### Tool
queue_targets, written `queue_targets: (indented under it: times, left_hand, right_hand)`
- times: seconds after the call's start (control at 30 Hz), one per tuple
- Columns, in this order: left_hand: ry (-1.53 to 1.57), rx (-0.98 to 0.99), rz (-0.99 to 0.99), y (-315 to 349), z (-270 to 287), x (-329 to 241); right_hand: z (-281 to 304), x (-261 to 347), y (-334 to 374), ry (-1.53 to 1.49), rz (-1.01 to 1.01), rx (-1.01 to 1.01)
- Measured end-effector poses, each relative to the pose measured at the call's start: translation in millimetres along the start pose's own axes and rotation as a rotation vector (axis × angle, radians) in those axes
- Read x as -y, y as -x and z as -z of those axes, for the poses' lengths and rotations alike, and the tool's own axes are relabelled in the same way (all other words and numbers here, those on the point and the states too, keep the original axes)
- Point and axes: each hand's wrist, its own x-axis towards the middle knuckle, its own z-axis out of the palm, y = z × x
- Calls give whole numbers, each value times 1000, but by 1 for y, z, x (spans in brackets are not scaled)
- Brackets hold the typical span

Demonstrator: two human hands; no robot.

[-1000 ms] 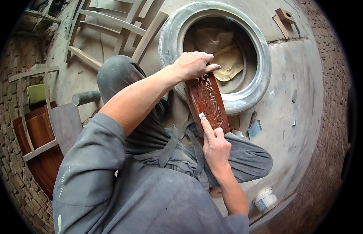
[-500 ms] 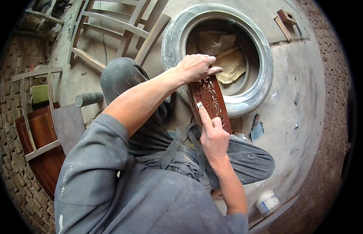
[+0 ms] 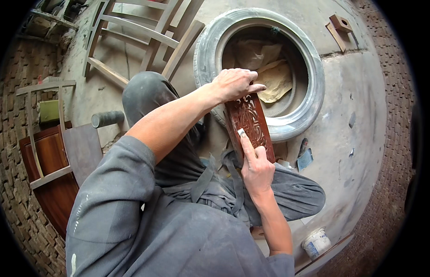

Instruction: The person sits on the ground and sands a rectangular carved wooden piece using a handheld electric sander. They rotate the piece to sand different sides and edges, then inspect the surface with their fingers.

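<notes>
A reddish-brown carved wooden panel (image 3: 253, 121) with pierced scrollwork slants from the tire's near rim toward my lap. My left hand (image 3: 233, 86) is closed over its far end, thumb stretched out to the right. Lower down, my right hand (image 3: 258, 168) presses its extended index finger against the panel near the left edge. At that fingertip shows a small pale piece (image 3: 241, 132), its kind unclear. The other fingers of this hand are curled and partly hidden. Under the far end of the panel lies the grey, dusty tire (image 3: 295, 121).
Crumpled tan sheets (image 3: 274, 81) lie inside the tire. Bare wooden chair frames (image 3: 143, 34) stand at the far left, and a dark red-brown panel (image 3: 51, 161) leans farther left. Blue sandpaper (image 3: 305, 159) and a white tub (image 3: 316, 243) are on the floor at right.
My right index fingertip has slid a little down and to the right along the panel. My left hand keeps its hold on the far end. The whole view has shifted slightly.
</notes>
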Motion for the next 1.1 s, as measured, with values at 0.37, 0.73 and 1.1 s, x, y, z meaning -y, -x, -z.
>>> queue_targets:
  times: [0.37,0.73,1.1]
  left_hand:
    - [-33,9,-3,-2,-2,-4]
    - [-8,-33,-34,-1,-7,-2]
    - [20,29,0,-4,-7,-4]
  right_hand:
    - [-3,0,-13,9,25,-23]
    - [-7,4,-26,2,15,-40]
    - [-8,8,-51,-4,20,-43]
